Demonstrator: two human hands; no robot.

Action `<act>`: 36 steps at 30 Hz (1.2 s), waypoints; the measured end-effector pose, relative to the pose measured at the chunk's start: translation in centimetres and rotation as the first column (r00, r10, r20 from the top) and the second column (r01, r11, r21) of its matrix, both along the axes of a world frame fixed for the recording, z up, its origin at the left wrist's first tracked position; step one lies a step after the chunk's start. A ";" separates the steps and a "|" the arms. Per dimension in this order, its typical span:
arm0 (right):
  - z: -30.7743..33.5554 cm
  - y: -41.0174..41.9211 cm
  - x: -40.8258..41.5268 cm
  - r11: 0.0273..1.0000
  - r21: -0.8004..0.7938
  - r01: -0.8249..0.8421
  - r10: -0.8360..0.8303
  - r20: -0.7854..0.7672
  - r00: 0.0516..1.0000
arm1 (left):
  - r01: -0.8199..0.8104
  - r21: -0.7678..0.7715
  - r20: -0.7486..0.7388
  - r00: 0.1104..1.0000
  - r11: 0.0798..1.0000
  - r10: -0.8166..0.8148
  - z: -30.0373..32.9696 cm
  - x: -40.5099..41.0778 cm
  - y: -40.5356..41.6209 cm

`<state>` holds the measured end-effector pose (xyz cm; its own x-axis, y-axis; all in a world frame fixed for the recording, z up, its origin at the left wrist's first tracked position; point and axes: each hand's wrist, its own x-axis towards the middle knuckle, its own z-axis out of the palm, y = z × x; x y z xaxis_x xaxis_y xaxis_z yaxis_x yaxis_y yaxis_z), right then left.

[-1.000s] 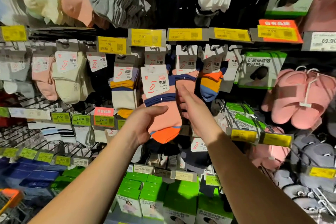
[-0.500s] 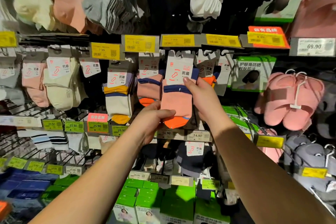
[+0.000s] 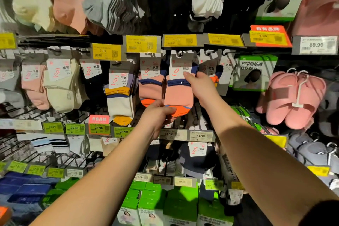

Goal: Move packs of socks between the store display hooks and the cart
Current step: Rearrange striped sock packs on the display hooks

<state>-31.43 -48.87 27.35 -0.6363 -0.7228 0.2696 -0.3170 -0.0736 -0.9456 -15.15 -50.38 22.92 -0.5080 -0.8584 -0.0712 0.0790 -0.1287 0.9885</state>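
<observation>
A pack of pink socks (image 3: pixel 178 95) with a navy stripe, an orange toe and a white card header is held up at the display hook (image 3: pixel 180 53) under a yellow 7.99 tag. My left hand (image 3: pixel 158 113) pinches the orange toe from below. My right hand (image 3: pixel 199 86) grips the pack's right edge near the card, thumb on the front. The header's hole sits at the hook; whether it is threaded on is unclear. A matching pink pack (image 3: pixel 151 86) hangs just to the left.
More sock packs hang on neighbouring hooks, cream (image 3: pixel 62 86) and purple-yellow (image 3: pixel 120 95) to the left. Pink slippers (image 3: pixel 291 97) hang at right. Green boxes (image 3: pixel 176 205) fill the shelf below. Yellow price tags (image 3: pixel 140 43) jut out along the rail.
Both hands have lifted the pink pack up and to the right, from in front of the lower rail to the hook beneath the yellow tag.
</observation>
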 end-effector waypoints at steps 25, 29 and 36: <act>-12.9 11.7 0.9 0.929 0.298 0.218 -0.158 -0.213 0.964 | 0.223 -0.345 0.287 0.950 0.912 -0.124 -7.6 -1.3 2.3; -21.4 20.5 0.4 0.823 0.513 0.243 -0.225 -0.099 0.969 | 0.521 -0.282 0.522 0.788 0.805 -0.327 -12.5 -3.9 6.5; -32.1 35.8 -2.2 0.641 0.708 0.297 -0.500 0.091 0.861 | 0.843 -0.227 0.731 0.478 0.488 -0.486 -20.2 -10.9 15.8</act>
